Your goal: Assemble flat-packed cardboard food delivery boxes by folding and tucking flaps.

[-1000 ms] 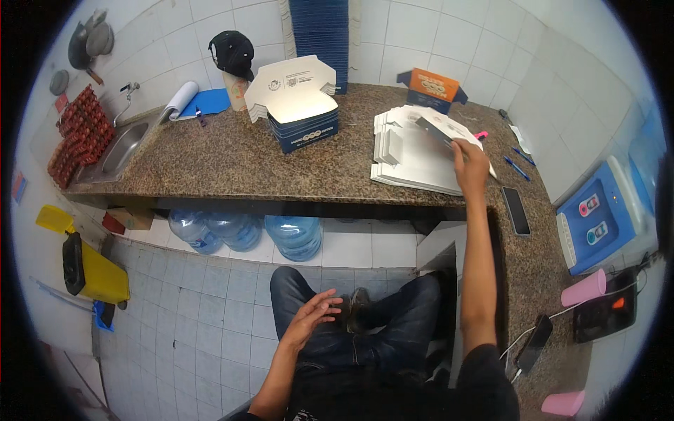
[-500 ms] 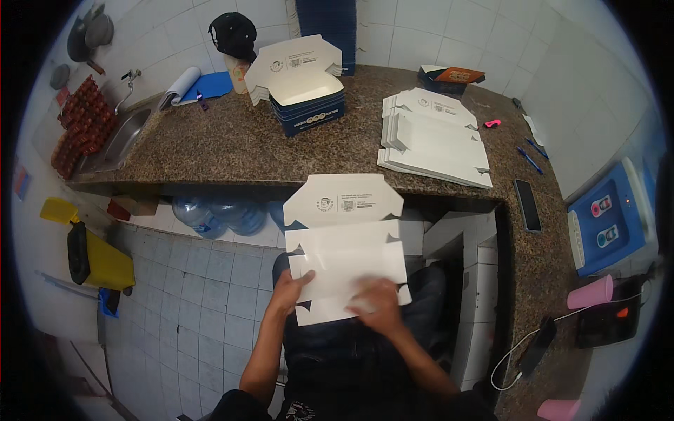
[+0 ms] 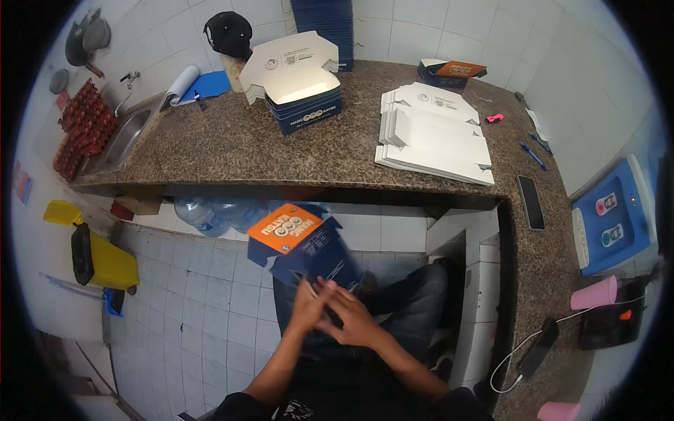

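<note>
Head view: over my lap, my left hand [image 3: 307, 309] and right hand [image 3: 351, 319] both pinch the blue-and-orange carton blank [image 3: 302, 242], so I press each crease squarely, keeping fingers clear of folding flaps.

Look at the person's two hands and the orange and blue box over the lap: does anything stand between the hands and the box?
Nothing visible does. The left hand and the right hand are already at the lower edge of the orange and blue box, above the lap, with no other thing between them.
</note>
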A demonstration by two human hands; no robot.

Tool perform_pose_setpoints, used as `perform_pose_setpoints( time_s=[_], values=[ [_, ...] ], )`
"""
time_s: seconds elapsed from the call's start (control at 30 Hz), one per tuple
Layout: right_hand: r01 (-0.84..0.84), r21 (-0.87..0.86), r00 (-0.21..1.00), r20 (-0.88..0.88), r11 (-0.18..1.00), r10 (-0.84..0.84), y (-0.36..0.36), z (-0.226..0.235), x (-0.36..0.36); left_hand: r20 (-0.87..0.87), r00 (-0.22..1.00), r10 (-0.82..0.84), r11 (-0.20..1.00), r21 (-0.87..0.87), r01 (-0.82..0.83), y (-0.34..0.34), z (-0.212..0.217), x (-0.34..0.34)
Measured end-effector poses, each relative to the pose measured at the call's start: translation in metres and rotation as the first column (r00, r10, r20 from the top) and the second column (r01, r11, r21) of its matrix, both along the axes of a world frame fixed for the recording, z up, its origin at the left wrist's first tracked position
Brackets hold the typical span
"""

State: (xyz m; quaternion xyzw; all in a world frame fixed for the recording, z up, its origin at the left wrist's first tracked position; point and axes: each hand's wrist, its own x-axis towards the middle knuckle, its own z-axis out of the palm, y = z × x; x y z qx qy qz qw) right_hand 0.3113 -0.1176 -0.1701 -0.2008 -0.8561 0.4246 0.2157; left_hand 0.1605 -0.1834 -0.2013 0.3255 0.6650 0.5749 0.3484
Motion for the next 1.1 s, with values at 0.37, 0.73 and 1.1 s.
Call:
perform_pose_setpoints(
  time_s=[0.37,0.73,1.1],
  values=[
    [0.051,-0.689,0.947,-0.197,0.723,-0.255,-0.023,-0.009,-0.001,0.704,0.686,0.182,0.922,0.121,-0.369,0.003,0.045,-0.011],
    [0.229,0.37,0.952,-0.277,0.9,-0.128,0.021,-0.005,-0.012,0.334,0.895,0.297,0.923,0.141,-0.359,0.006,0.042,0.018],
    [0.101,-0.112,0.948,-0.291,0.989,-0.129,0.014,0.009,-0.014,0.424,0.852,0.308,0.911,0.128,-0.393,0.013,0.051,0.006]
  ],
)
